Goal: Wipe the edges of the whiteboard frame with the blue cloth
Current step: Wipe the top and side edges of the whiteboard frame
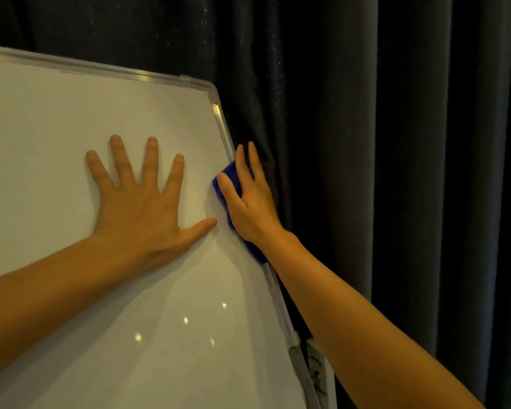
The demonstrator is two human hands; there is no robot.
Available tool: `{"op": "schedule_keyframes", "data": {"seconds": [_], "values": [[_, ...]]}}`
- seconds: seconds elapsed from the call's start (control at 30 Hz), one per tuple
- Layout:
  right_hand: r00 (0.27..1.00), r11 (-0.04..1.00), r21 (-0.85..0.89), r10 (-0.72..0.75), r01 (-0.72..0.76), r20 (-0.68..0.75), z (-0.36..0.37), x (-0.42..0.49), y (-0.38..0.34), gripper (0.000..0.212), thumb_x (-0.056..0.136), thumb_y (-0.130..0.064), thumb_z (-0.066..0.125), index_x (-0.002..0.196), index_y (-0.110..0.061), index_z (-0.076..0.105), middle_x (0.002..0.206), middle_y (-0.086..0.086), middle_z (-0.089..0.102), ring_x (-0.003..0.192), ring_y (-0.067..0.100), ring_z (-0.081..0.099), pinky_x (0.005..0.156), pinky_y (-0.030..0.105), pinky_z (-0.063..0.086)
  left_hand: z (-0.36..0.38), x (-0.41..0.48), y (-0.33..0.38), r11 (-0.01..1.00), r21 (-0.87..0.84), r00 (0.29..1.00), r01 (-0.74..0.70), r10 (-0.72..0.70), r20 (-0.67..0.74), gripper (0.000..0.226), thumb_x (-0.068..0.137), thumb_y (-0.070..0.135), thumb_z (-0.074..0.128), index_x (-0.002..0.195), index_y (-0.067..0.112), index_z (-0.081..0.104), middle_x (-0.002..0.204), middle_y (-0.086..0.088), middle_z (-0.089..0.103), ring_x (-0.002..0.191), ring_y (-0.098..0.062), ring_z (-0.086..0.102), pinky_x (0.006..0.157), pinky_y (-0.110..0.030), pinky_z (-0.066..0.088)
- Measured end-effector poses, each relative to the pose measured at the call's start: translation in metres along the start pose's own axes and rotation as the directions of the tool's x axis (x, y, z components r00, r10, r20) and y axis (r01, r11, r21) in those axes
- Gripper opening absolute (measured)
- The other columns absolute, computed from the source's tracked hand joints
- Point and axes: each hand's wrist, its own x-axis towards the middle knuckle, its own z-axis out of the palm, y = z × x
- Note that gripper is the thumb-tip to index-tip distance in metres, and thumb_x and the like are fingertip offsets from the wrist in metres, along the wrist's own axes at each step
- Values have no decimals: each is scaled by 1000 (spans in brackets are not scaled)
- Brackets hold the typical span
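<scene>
A white whiteboard (pixel 56 137) fills the left half of the view, tilted, with a silver metal frame (pixel 223 128) along its top and right edges. My left hand (pixel 139 199) lies flat on the board surface, fingers spread, holding nothing. My right hand (pixel 250 199) presses the blue cloth (pixel 225 178) against the right frame edge, about a third of the way down from the top right corner. The cloth wraps over the edge; my palm and wrist cover most of it, and a strip shows below the wrist.
Dark pleated curtains (pixel 396 143) hang close behind and to the right of the board. A white stand bracket (pixel 314 370) shows at the board's lower right edge. Ceiling lights reflect as small spots low on the board.
</scene>
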Motion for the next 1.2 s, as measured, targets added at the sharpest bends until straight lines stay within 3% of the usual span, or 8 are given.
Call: {"op": "schedule_keyframes", "data": {"seconds": [0.1, 0.23, 0.33, 0.57, 0.83, 0.97, 1.07, 1.2], "values": [[997, 985, -154, -76, 76, 9, 8, -32, 4, 80, 95, -67, 31, 157, -31, -4, 161, -20, -25, 152, 12, -11, 115, 32, 22, -2, 0, -2, 1000, -20, 1000, -2, 2, 8, 113, 62, 95, -1, 153, 28, -6, 162, -15, -8, 141, -53, -16, 109, -72, -4], [996, 946, -325, 8, 20, 85, 7, -125, 13, 87, 91, -78, 22, 157, -30, -8, 160, -17, -31, 150, 17, -24, 111, 55, 39, -2, -6, -6, 999, -15, 999, -47, 47, 7, 110, 64, 93, -2, 153, 28, -4, 162, -15, -6, 141, -54, -13, 109, -74, -1], [986, 930, -365, 92, -34, 142, 0, -165, 18, 89, 89, -81, 21, 156, -33, -13, 158, -18, -33, 148, 16, -27, 115, 55, 33, -2, -14, 3, 995, -20, 995, -100, 100, 6, 109, 65, 93, -1, 154, 28, -2, 162, -15, -4, 141, -55, -12, 108, -75, -1], [973, 911, -347, 231, -223, -21, 18, -184, -3, 84, 93, -77, 19, 156, -30, -10, 161, -16, -27, 147, 11, -29, 120, 42, -5, 1, -37, 35, 960, -9, 959, -281, 281, 29, 108, 64, 90, -10, 154, 30, 1, 163, -13, -4, 140, -55, -12, 106, -76, -3], [871, 786, -376, 434, -491, -231, 32, -313, -1, 75, 96, -71, 20, 156, -37, -8, 161, -21, -25, 148, 11, -25, 119, 42, -7, -3, -90, 69, 813, -59, 808, -579, 583, 90, 103, 64, 87, -14, 152, 34, -8, 162, -12, -12, 139, -56, -18, 105, -78, -6], [682, 659, -213, 622, -721, -386, 28, -379, 7, 76, 90, -77, 12, 155, -41, -5, 160, -24, -23, 147, 5, -25, 119, 38, -9, -17, -120, 85, 740, -79, 729, -668, 672, 133, 104, 64, 88, -11, 152, 33, -10, 162, -13, -13, 139, -56, -18, 104, -77, -7], [414, 475, 6, 773, -880, -480, 27, -437, 19, 76, 93, -71, 20, 157, -35, 5, 165, -17, -6, 151, 10, -10, 123, 43, 2, -21, -154, 96, 654, -86, 638, -751, 753, 157, 105, 64, 89, -6, 152, 31, -12, 161, -15, -16, 138, -57, -19, 105, -78, -6], [90, 174, 164, 900, -971, -427, 15, -478, 44, 57, 104, -45, 24, 157, -25, 19, 166, 2, 14, 152, 23, 10, 122, 49, 14, -18, -204, 106, 564, -80, 543, -822, 818, 192, 108, 63, 92, 0, 152, 30, -12, 160, -17, -19, 136, -58, -23, 103, -79, -9]]}}
